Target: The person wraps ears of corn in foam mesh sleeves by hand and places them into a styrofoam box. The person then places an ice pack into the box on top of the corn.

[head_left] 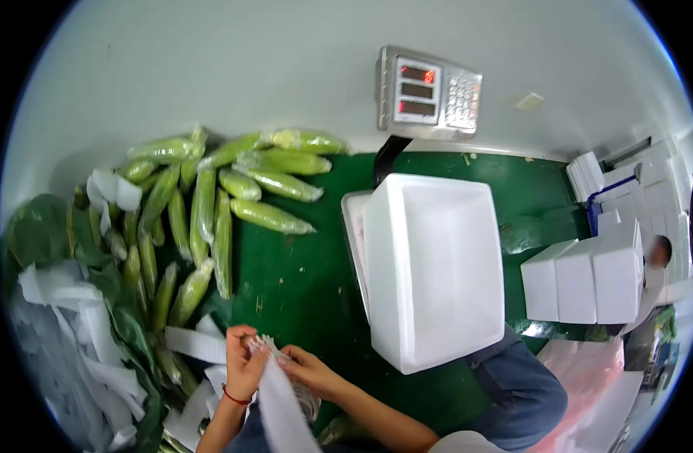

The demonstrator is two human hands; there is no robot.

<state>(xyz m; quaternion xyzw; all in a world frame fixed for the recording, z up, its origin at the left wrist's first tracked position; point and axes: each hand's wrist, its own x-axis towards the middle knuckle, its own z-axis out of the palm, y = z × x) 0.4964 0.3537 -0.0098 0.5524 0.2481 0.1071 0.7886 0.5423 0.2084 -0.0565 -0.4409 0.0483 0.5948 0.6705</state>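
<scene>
My left hand (244, 366), with a red cord on the wrist, is closed on a white foam strip (278, 400) at the lower middle of the head view. My right hand (310, 371) grips the same strip from the right, near its upper end. That end is bunched and looks frayed between the fingers. Below the hands the strip hangs down toward my lap. Just left of my left hand lie more white foam strips (195, 345). Several long green vegetables in clear film (223, 245) lie beyond on the green floor; they resemble corn cobs in husk.
An open white foam box (452, 272) stands on a scale platform (356, 219); its display (418, 92) is lit red. Stacked white boxes (618, 275) and a person (656, 264) are at the right. A green sack (37, 234) with white sheets lies left.
</scene>
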